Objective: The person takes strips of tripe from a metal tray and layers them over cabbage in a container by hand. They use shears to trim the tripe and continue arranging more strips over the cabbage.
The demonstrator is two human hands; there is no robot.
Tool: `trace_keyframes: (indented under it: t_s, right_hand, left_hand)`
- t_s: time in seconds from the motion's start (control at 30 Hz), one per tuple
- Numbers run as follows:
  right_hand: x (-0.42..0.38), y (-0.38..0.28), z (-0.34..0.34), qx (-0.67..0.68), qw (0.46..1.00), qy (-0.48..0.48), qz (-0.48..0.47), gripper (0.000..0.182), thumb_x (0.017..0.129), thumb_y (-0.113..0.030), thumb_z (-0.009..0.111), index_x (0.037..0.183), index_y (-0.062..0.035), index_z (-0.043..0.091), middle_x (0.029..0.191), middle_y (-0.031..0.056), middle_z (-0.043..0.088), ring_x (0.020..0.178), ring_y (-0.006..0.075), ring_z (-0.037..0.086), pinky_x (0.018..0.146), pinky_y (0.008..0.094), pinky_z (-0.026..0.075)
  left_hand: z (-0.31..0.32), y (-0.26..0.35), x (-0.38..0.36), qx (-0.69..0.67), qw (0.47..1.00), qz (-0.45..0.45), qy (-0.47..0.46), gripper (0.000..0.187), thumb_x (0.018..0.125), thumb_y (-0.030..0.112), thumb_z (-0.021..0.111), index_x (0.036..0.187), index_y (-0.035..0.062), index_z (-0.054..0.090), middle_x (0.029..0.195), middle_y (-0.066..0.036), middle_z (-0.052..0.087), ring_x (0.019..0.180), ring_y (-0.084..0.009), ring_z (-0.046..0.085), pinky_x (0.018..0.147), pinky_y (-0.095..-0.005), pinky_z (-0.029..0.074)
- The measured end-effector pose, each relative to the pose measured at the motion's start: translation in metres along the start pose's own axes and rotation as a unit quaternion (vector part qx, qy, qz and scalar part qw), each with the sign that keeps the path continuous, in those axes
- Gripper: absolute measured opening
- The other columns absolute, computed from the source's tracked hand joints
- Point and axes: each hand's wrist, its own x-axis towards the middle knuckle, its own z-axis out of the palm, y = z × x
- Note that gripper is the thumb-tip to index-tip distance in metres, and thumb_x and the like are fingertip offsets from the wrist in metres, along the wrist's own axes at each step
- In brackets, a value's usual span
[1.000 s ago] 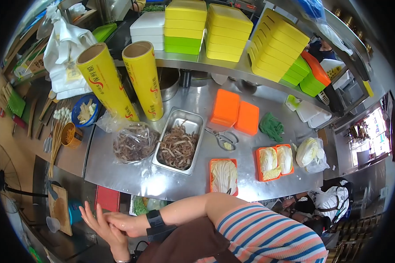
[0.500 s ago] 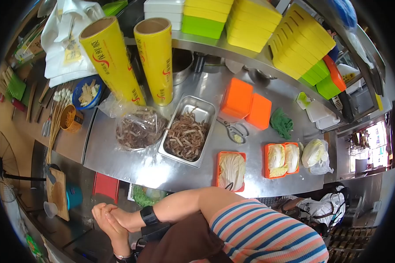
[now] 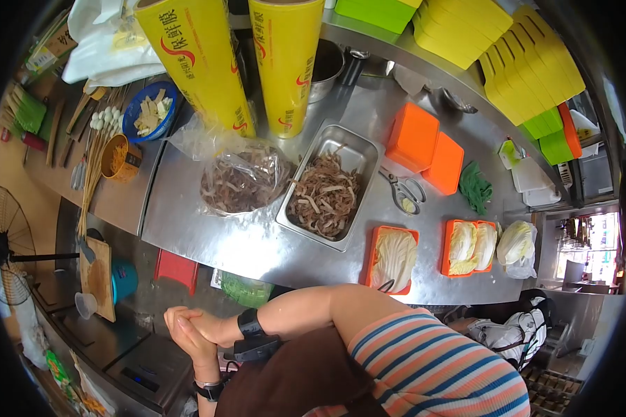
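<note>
My left hand [image 3: 185, 335] and my right hand [image 3: 213, 326] are clasped at the lower left, away from the steel table, fingers closed on each other; no object shows between them. Beyond them on the table [image 3: 188, 240], a clear bag [image 3: 240, 177] of brown strips sits beside a steel tray [image 3: 327, 198] of similar strips. Cabbage fills an orange tray [image 3: 394, 260] near the front edge, above my right forearm. Farther right, cabbage pieces lie in another orange container [image 3: 469, 248], next to a bagged cabbage [image 3: 517, 243].
Two yellow film rolls [image 3: 202, 62] stand behind the bag. Scissors [image 3: 403, 192], orange boxes [image 3: 412, 137] and a green cloth [image 3: 474, 187] lie toward the right. Yellow trays [image 3: 532, 62] are stacked on the shelf. A red stool [image 3: 177, 271] stands below the table.
The view has shifted, so the table items appear farther right, and the rolls and shelf higher. My hands stay clasped.
</note>
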Motion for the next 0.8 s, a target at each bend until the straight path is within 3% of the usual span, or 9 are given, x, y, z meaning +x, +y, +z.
trace_keyframes:
  t_s: [0.13,0.2,0.27,0.37,0.47,0.53,0.6,0.67,0.8]
  right_hand:
    - [0.017,0.006,-0.006,0.021,0.999,-0.005,-0.044,0.019,0.096,-0.026,0.052,0.089,-0.0109,0.063,0.095,-0.0001,0.061,0.091,0.0099,0.055,0.081,0.0293,0.046]
    - [0.006,-0.025,-0.017,0.092,0.990,0.060,0.093,0.018,0.094,-0.025,0.052,0.089,-0.0103,0.061,0.092,0.0008,0.060,0.091,0.0105,0.056,0.080,0.0295,0.046]
    - [-0.001,-0.048,-0.030,0.071,0.990,0.098,0.076,0.016,0.092,-0.026,0.054,0.088,-0.0113,0.059,0.089,0.0024,0.059,0.089,0.0123,0.056,0.076,0.0302,0.045]
    - [-0.023,-0.115,-0.064,0.032,0.995,0.017,0.093,0.018,0.092,-0.030,0.052,0.084,-0.0145,0.056,0.071,-0.0001,0.052,0.061,0.0101,0.046,0.050,0.0289,0.034]
    - [-0.064,-0.163,-0.096,0.036,0.989,0.134,0.057,0.026,0.093,-0.036,0.051,0.080,-0.0148,0.054,0.061,-0.0038,0.045,0.048,0.0079,0.038,0.042,0.0254,0.026]
    - [-0.120,-0.200,-0.122,0.030,0.981,0.189,-0.003,0.030,0.093,-0.036,0.056,0.073,-0.0148,0.053,0.057,-0.0050,0.044,0.045,0.0049,0.034,0.039,0.0237,0.022]
    - [-0.181,-0.227,-0.147,0.024,0.948,0.314,-0.056,0.034,0.093,-0.041,0.059,0.071,-0.0150,0.054,0.058,-0.0045,0.047,0.044,0.0053,0.037,0.039,0.0228,0.023]
    - [-0.248,-0.237,-0.172,0.027,0.884,0.456,-0.103,0.037,0.092,-0.044,0.060,0.069,-0.0160,0.056,0.057,-0.0031,0.051,0.044,0.0057,0.042,0.040,0.0229,0.026]
    - [-0.355,-0.229,-0.234,-0.056,0.822,0.550,-0.137,0.035,0.097,-0.041,0.055,0.075,-0.0136,0.054,0.060,-0.0035,0.050,0.047,0.0067,0.042,0.042,0.0232,0.032]
  left_hand:
    - [0.007,0.006,0.008,-0.014,0.999,-0.027,-0.023,0.046,0.101,0.030,0.031,0.074,-0.0004,0.052,0.081,-0.015,0.050,0.084,-0.0306,0.050,0.079,-0.0431,0.040]
    - [0.023,-0.007,0.013,-0.044,0.999,-0.009,-0.017,0.047,0.102,0.030,0.028,0.074,0.0001,0.051,0.082,-0.014,0.050,0.085,-0.0302,0.051,0.080,-0.0429,0.040]
    - [0.036,-0.008,0.022,-0.109,0.993,-0.033,-0.039,0.050,0.101,0.036,0.028,0.079,-0.0001,0.054,0.089,-0.016,0.052,0.091,-0.0298,0.052,0.083,-0.0416,0.041]
    - [0.045,0.035,0.053,-0.153,0.977,0.087,-0.116,0.055,0.099,0.049,0.034,0.103,-0.0006,0.057,0.119,-0.018,0.048,0.111,-0.0286,0.050,0.098,-0.0400,0.038]
    - [0.080,0.076,0.067,-0.274,0.946,0.106,-0.139,0.055,0.098,0.050,0.037,0.111,0.0011,0.057,0.125,-0.017,0.047,0.114,-0.0283,0.050,0.101,-0.0400,0.036]
    - [0.102,0.109,0.070,-0.341,0.920,0.110,-0.161,0.048,0.099,0.044,0.041,0.112,0.0015,0.057,0.121,-0.014,0.050,0.115,-0.0256,0.049,0.102,-0.0381,0.036]
    - [0.117,0.132,0.070,-0.341,0.862,0.104,-0.360,0.034,0.099,0.031,0.048,0.110,0.0005,0.059,0.114,-0.012,0.054,0.110,-0.0216,0.053,0.098,-0.0346,0.041]
    - [0.144,0.146,0.060,-0.330,0.820,0.087,-0.459,0.018,0.094,0.009,0.057,0.109,0.0005,0.060,0.115,-0.010,0.056,0.105,-0.0192,0.058,0.089,-0.0316,0.049]
    - [0.198,0.175,0.030,-0.258,0.811,0.095,-0.516,0.016,0.090,0.005,0.060,0.106,0.0021,0.061,0.106,-0.008,0.056,0.096,-0.0180,0.060,0.082,-0.0297,0.050]
